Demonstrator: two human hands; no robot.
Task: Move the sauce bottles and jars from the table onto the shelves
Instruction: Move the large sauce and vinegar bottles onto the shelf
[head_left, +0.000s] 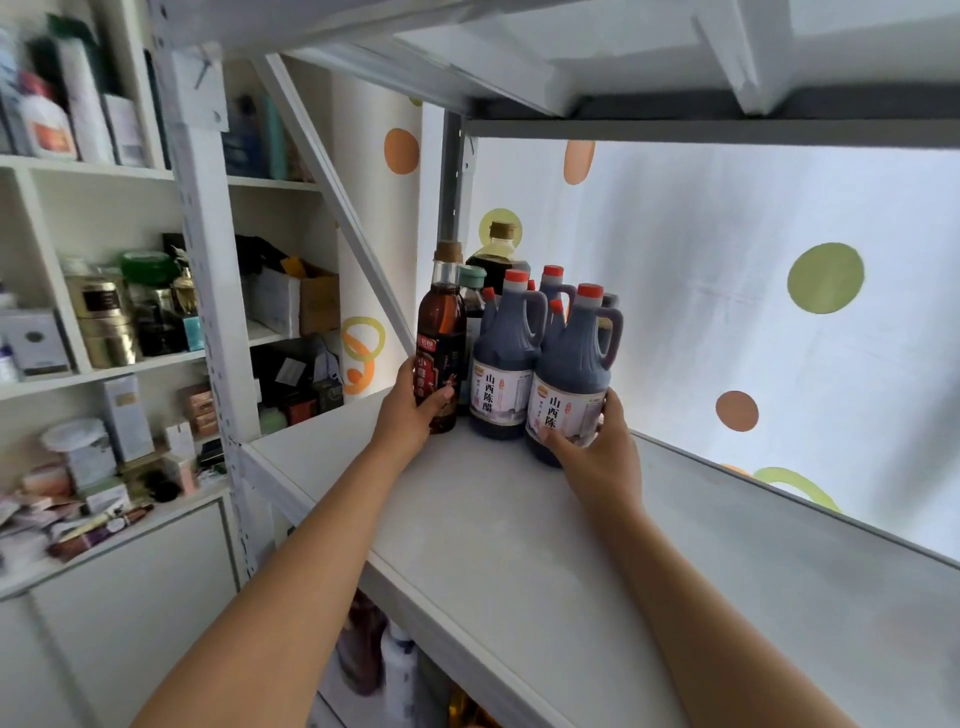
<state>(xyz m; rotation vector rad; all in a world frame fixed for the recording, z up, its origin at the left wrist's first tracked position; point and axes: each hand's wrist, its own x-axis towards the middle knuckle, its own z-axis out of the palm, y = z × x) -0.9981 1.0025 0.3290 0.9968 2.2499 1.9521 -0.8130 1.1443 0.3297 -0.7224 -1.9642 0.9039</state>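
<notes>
Shelf (519, 519), white, at chest height; bottles grouped at its rear left corner.

Item 1: left hand (410, 410), fingers wrapped round the lower body of a slim amber-brown glass bottle (440, 338) with a brownish cap. Bottle upright, base on or just above the shelf (cannot tell which), at the left edge of the group. Dark red label, small white-on-red brand tab near its top; characters too small to read with confidence.

Item 2: dark vinegar jug (501, 358), red cap, moulded handle, standing free between the hands. Label reads 山西陈醋.

Item 3: right hand (597, 441), fingers clasped round the base of a second vinegar jug (571, 369), upright, frontmost. Visible label: 山西陈, remainder covered.

Both long axes vertical; each bottle lies directly ahead of its own hand, so release probably needs only a straight withdrawal.
</notes>
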